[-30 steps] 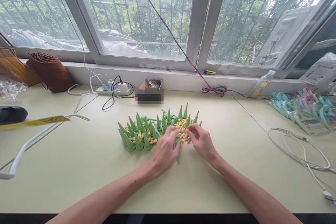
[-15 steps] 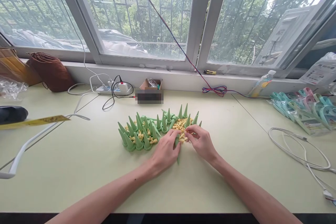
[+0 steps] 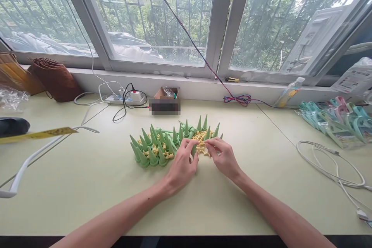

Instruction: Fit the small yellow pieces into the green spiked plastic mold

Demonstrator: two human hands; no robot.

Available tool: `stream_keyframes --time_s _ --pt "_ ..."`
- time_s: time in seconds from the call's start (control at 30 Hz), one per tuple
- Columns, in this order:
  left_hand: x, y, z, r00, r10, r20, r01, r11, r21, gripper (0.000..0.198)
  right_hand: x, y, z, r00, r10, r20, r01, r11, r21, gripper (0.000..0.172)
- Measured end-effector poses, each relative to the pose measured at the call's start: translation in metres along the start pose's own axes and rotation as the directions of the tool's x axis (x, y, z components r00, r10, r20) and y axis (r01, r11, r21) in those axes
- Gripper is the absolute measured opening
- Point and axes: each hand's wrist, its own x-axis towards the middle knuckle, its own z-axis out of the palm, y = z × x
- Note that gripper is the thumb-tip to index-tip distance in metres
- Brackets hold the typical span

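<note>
My left hand (image 3: 182, 164) is closed, its thumb and fingers curled around a green cone (image 3: 193, 151) that is mostly hidden. Just to the right, my right hand (image 3: 223, 157) pinches with thumb and forefinger at a small yellow peg-like piece (image 3: 204, 143), only partly visible. Loose yellow pieces (image 3: 200, 149) lie between and behind the hands. Left of them, a cluster of upright green cones (image 3: 153, 157) stands on the table with more yellow pieces among them. Further green cones (image 3: 199, 124) stand beyond my fingers.
A small open carton (image 3: 167, 92) sits at the back by the window, near a power strip (image 3: 128, 100) with cables. On the right are a coiled white cable (image 3: 322, 161), bagged pastel clips (image 3: 338, 122) and a bottle (image 3: 291, 92). A brown pouch (image 3: 55, 79) stands at the left.
The green cone's tip, which stuck out below my left hand toward me, no longer shows there. My left fingers have shifted slightly up; the right hand stays almost in place.
</note>
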Motion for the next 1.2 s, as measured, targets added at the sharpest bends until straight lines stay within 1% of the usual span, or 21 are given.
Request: stream_keyframes --time_s 0.1,0.17,0.37,0.7,0.87,1.2 --pt "0.0002 0.0010 -0.0004 1.000 0.001 -0.020 -0.001 1.000 -0.011 0.024 -0.0002 -0.0034 -0.0005 1.000 -0.015 0.005 0.015 0.999 -0.035 0.026" --pt "0.0001 0.0016 -0.0005 1.000 -0.004 -0.023 0.003 1.000 -0.014 0.023 -0.0005 -0.0052 -0.0006 0.999 -0.019 0.029 0.020 0.999 -0.039 0.025" --pt "-0.0003 0.0000 0.0004 1.000 -0.004 -0.001 0.004 1.000 -0.013 0.022 -0.0015 -0.0062 0.0002 0.996 -0.012 0.087 0.015 0.999 -0.033 0.022" --pt "0.0011 -0.0014 0.0003 1.000 0.002 -0.012 -0.002 1.000 -0.010 0.022 -0.0012 -0.0073 -0.0007 0.997 -0.042 0.070 0.048 0.995 -0.082 0.023" --pt "0.0016 -0.0028 0.0008 1.000 0.019 -0.024 -0.019 1.000 -0.015 0.023 -0.0024 -0.0063 -0.0001 0.998 -0.025 0.062 0.028 0.998 -0.049 0.024" --pt "0.0001 -0.0003 0.0017 0.999 0.025 0.023 -0.024 0.999 -0.038 0.022 -0.0034 -0.0060 0.0012 0.994 -0.011 0.106 0.017 0.998 -0.053 0.024"
